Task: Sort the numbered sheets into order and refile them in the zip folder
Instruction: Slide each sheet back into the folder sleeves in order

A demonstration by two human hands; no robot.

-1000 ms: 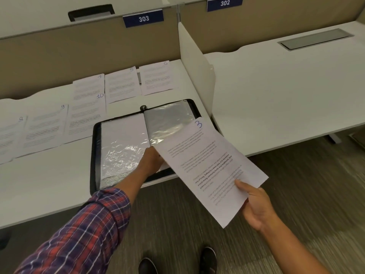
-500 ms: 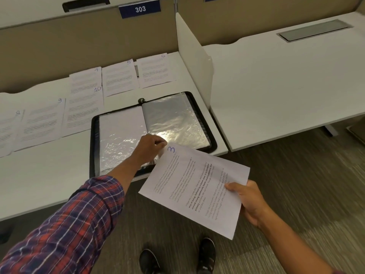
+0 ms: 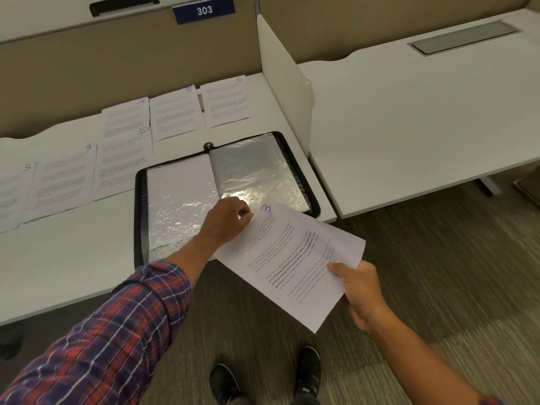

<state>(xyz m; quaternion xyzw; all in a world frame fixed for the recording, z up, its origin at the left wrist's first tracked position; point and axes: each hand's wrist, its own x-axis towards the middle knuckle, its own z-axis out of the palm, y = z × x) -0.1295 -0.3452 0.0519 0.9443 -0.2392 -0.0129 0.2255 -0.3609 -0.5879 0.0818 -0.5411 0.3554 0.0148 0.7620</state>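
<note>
White printed sheet numbered 3 (image 3: 295, 258), light and floppy, wants two-corner support: right hand (image 3: 362, 290) grip pinches its bottom edge, while I cannot tell what the left hand (image 3: 226, 219) curled grip holds.

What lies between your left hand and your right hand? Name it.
Sheet 3 spans that stretch: the right hand grips its near corner, and its numbered end reaches the left hand at the zip folder. The head view shows it.

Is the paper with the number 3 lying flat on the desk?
No, the right hand holds the sheet marked 3 up off the desk, most of it out over the floor.
</note>
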